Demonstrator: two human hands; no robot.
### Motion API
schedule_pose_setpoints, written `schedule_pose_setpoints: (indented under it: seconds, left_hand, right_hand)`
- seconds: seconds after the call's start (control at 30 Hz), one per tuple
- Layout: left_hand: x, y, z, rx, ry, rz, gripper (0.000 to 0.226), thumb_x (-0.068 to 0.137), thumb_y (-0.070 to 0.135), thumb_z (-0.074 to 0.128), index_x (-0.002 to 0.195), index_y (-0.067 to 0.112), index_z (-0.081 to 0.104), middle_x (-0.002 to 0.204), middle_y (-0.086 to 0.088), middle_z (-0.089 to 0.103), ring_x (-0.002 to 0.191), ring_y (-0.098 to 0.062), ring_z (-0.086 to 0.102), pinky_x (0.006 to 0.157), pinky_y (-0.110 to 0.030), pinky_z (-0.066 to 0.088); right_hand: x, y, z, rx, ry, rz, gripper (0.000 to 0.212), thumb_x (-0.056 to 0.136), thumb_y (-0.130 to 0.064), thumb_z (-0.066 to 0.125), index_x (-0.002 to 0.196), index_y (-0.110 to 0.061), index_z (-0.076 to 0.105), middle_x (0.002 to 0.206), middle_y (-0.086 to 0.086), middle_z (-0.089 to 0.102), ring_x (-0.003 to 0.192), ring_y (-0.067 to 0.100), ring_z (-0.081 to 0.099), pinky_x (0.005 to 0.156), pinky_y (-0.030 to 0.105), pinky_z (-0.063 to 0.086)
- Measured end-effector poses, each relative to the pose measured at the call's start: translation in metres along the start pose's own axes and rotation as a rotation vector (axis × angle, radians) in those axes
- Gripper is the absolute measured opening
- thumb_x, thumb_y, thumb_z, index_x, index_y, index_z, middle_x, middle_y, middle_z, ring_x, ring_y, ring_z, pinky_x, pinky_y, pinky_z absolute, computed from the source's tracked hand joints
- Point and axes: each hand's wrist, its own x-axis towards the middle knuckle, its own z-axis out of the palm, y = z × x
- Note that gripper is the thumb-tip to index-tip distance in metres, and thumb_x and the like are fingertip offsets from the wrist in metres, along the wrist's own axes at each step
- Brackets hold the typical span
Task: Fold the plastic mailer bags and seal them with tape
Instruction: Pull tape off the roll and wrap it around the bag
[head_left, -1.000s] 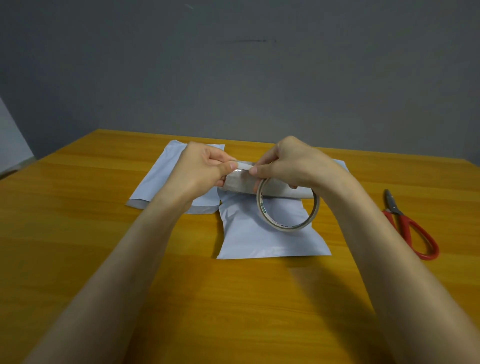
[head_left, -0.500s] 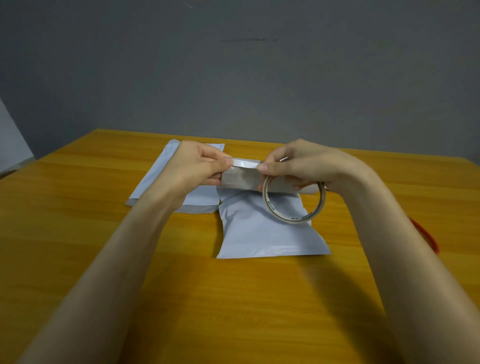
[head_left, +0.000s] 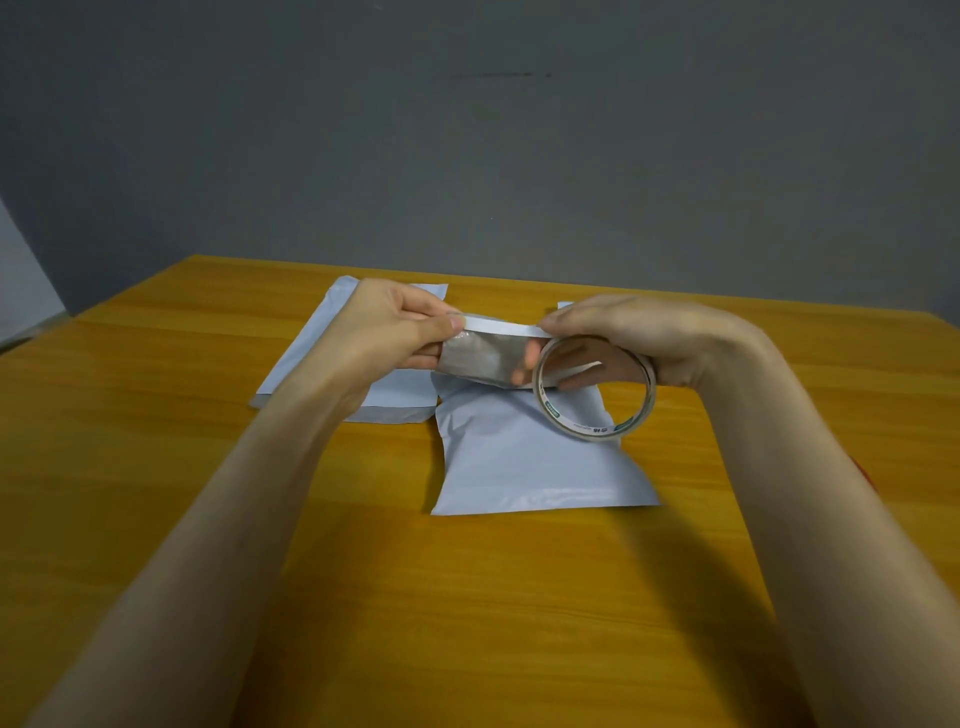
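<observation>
You are at the taping step: a length of tape is drawn out in the air, not yet laid on anything. Your left hand (head_left: 389, 332) pinches the free end of the tape strip (head_left: 483, 358) between thumb and curled fingers (head_left: 448, 325). Your right hand (head_left: 644, 338) is closed around the top of the tape roll (head_left: 589, 429), with its fingers showing through the ring and its thumb on the strip where it leaves the roll. The strip is stretched taut and roughly level between your hands, and it hangs just above the far end of the near mailer bag (head_left: 524, 462). That bag lies slightly puffed on the worktop (head_left: 467, 597). The strip and your hands hide its far end, so you cannot tell from here whether the fold is made and lying flat. A second mailer bag (head_left: 311, 379) lies flat to the left, partly under your left wrist and just beside the first. The next move probably calls for lowering the strip squarely across the folded edge while keeping it tight, so it neither wrinkles nor sticks to itself. After that, press it down from one end and sever it from the roll. No cutter is plainly in view.
</observation>
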Motion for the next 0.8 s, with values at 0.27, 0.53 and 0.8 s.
schedule_pose_setpoints:
  seconds: [0.27, 0.53, 0.8]
  left_hand:
    - [-0.001, 0.0, -0.002, -0.035, -0.05, -0.005, 0.008, 0.086, 0.008, 0.064, 0.081, 0.013, 0.069, 0.086, -0.007, 0.072, 0.079, -0.016, 0.071, 0.075, -0.028, 0.059]
    - [-0.004, 0.002, 0.006, -0.046, -0.103, -0.016, 0.01, 0.085, 0.01, 0.065, 0.085, 0.019, 0.069, 0.093, -0.007, 0.071, 0.092, -0.017, 0.066, 0.082, -0.027, 0.056]
    - [-0.005, 0.0, 0.018, -0.067, -0.011, 0.027, 0.009, 0.077, 0.014, 0.074, 0.082, 0.021, 0.069, 0.094, -0.013, 0.069, 0.098, -0.029, 0.065, 0.089, -0.043, 0.054]
  right_hand:
    - [-0.005, -0.007, 0.006, -0.303, 0.077, -0.044, 0.03, 0.098, -0.028, 0.046, 0.077, -0.015, 0.063, 0.091, 0.007, 0.073, 0.081, 0.014, 0.065, 0.09, 0.032, 0.051]
    - [-0.005, -0.009, 0.006, -0.371, 0.127, -0.033, 0.033, 0.098, -0.029, 0.047, 0.071, -0.018, 0.064, 0.091, 0.005, 0.073, 0.079, 0.011, 0.063, 0.09, 0.033, 0.052]
    - [-0.006, -0.01, 0.008, -0.363, 0.13, -0.02, 0.032, 0.098, -0.03, 0.047, 0.073, -0.018, 0.064, 0.09, 0.005, 0.073, 0.081, 0.012, 0.065, 0.092, 0.034, 0.051]
